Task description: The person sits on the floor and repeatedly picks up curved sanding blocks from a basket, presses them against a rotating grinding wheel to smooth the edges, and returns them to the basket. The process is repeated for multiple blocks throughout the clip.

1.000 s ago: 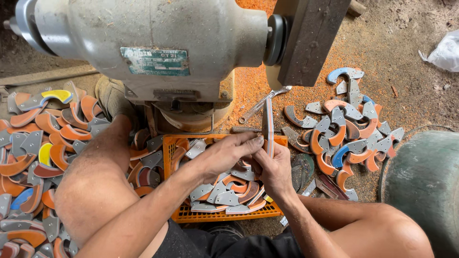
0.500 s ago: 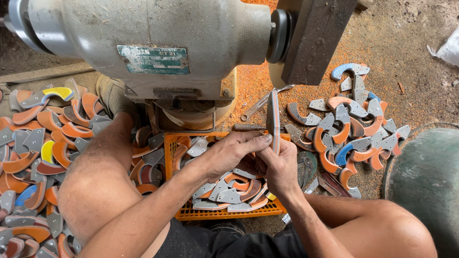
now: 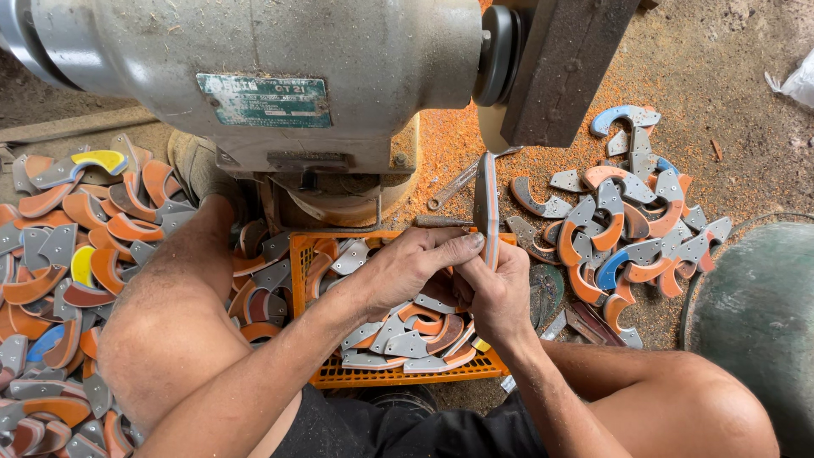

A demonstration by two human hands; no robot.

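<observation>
both hands meet just above the orange plastic slatted crate (image 3: 398,373), which sits on the dirt floor between the person's bare knees. the left hand (image 3: 407,267) and the right hand (image 3: 500,293) share one thing: a thin curved grey metal blade piece with an orange edge (image 3: 486,203), held upright and seen edge-on. the left hand's grip is clamped on its lower part, thumb and fingertips (image 3: 469,242) pinched together against the side, and the right hand's grip is closed around the bottom end from the other side. the piece rises from the far rim of the crate, and its top end is just under the pale grinding wheel (image 3: 490,127) of the large grey metal bench grinder (image 3: 280,76), which stands beyond the crate. whether the piece touches the wheel cannot be told.

inside the crate lies a heap of curved grey and orange blade blanks (image 3: 407,335). to the left of the crate a wide spread of similar curved pieces, orange, grey, yellow and blue (image 3: 68,254), covers the floor. to the right of the crate is another pile of the same pieces (image 3: 627,229), lying on orange dust (image 3: 441,153). further right of the crate stands a round green drum (image 3: 759,314).
</observation>
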